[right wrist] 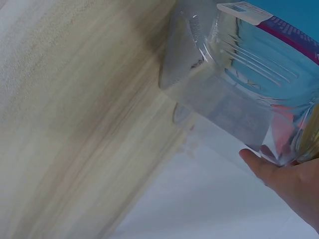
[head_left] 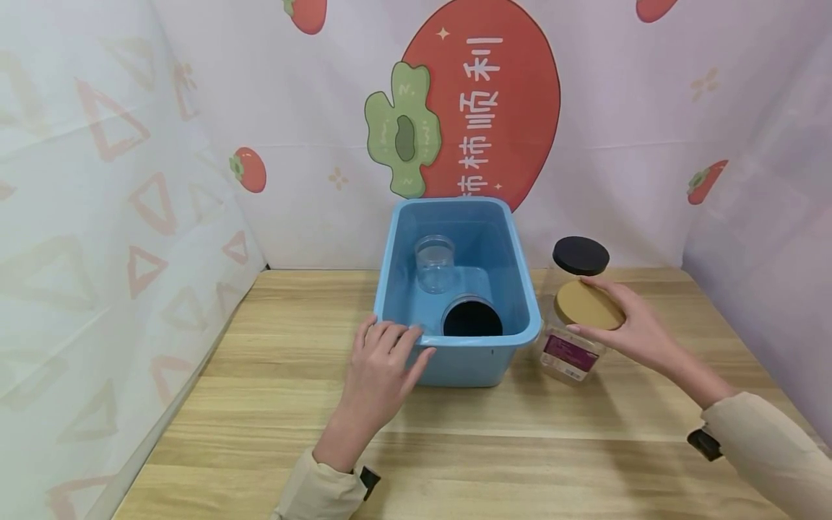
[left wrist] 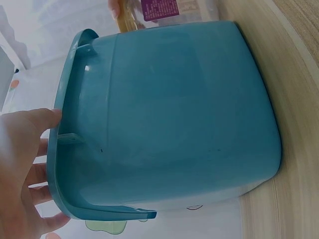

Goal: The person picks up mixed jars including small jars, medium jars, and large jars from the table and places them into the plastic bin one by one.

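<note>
My left hand (head_left: 380,368) grips the front rim of a blue plastic bin (head_left: 458,365), with the thumb outside and the fingers over the edge. In the left wrist view the thumb presses on the rim's outer side. To the right of the bin, my right hand (head_left: 640,328) holds a clear plastic jar (head_left: 568,354) by its gold lid (head_left: 588,305), thumb and fingers on opposite sides. A purple and white label is on the jar's front. The right wrist view shows the jar's transparent wall (right wrist: 219,109) from the side.
Inside the bin are a clear jar (head_left: 435,263) and a black-topped jar (head_left: 472,318). Another jar with a black lid (head_left: 581,255) stands behind the gold-lidded one, partly hidden. A wooden table (head_left: 292,325) lies underneath, with patterned cloth walls (head_left: 312,217) at the back and sides.
</note>
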`<state>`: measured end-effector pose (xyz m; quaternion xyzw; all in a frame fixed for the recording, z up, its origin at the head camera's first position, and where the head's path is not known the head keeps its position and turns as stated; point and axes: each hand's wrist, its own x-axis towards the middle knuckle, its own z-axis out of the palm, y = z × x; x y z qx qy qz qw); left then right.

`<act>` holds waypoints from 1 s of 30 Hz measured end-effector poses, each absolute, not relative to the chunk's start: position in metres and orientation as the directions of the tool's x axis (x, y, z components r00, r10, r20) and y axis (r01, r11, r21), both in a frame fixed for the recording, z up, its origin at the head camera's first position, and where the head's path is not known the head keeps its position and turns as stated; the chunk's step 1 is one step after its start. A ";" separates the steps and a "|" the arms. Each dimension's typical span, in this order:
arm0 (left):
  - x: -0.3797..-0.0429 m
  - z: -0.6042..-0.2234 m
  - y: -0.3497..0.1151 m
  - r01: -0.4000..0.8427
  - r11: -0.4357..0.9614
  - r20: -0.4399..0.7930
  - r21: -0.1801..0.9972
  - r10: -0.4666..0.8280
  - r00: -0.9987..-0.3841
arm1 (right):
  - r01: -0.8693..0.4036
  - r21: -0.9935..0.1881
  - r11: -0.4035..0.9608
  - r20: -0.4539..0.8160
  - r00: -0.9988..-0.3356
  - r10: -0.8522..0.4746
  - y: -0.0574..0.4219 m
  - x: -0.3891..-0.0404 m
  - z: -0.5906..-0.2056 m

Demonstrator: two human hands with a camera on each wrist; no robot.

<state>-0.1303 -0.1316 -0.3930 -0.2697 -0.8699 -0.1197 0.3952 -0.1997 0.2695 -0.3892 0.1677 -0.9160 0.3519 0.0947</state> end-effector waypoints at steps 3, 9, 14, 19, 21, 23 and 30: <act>-0.131 -0.393 -0.132 0.565 0.825 0.754 -0.006 0.375 -0.540 | -0.365 -0.631 0.685 0.291 -0.929 -0.227 0.270 -0.199 -0.391; -0.131 -0.394 -0.131 0.565 0.825 0.755 0.000 0.371 -0.541 | -0.366 -0.653 0.663 0.303 -0.929 -0.214 0.270 -0.199 -0.393; -0.131 -0.395 -0.132 0.568 0.823 0.759 0.000 0.370 -0.535 | -0.357 -0.654 0.667 0.303 -0.931 -0.202 0.269 -0.200 -0.394; -0.131 -0.395 -0.132 0.570 0.822 0.761 -0.003 0.371 -0.531 | -0.340 -0.658 0.672 0.283 -0.939 -0.198 0.268 -0.201 -0.391; -0.131 -0.395 -0.132 0.569 0.822 0.763 -0.006 0.372 -0.529 | -0.333 -0.656 0.677 0.273 -0.941 -0.199 0.267 -0.201 -0.387; -0.132 -0.395 -0.132 0.569 0.822 0.764 -0.007 0.372 -0.527 | -0.325 -0.648 0.689 0.257 -0.945 -0.203 0.267 -0.202 -0.384; -0.131 -0.395 -0.132 0.565 0.825 0.754 -0.002 0.373 -0.541 | -0.298 -0.608 0.736 0.195 -0.955 -0.225 0.265 -0.205 -0.372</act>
